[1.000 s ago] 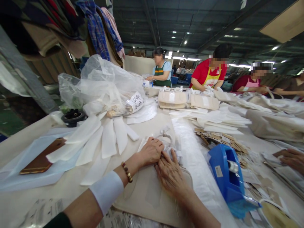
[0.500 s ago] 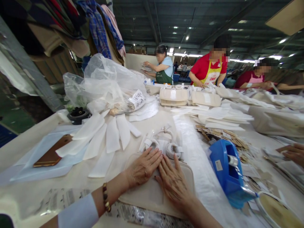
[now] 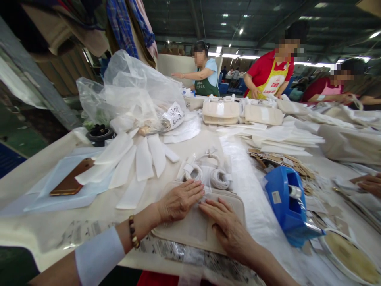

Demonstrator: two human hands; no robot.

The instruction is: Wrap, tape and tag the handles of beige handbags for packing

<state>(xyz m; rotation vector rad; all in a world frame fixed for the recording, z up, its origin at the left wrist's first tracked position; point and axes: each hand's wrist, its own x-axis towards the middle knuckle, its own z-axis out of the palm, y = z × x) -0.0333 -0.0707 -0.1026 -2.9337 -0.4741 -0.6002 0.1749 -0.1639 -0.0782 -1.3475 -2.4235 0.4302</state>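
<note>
White label (image 3: 174, 114) on the clear plastic bag (image 3: 133, 89), left: two rows of dark handwriting; the lower seems to open with "66", the rest cannot be made out for sure.
Yellow apron (image 3: 272, 82), far right: red characters on a pale patch, the lower row perhaps starting "上海".
Green apron (image 3: 206, 88), far: small white lettering, too blurred to read.
Sticker (image 3: 276, 197) on the blue tape dispenser (image 3: 287, 218), right: print too small.
Clear film (image 3: 175, 252), near: dark printed marks, illegible.

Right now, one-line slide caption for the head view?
Left hand and right hand on a beige rectangular bag, blue plastic tape dispenser at right.
</note>
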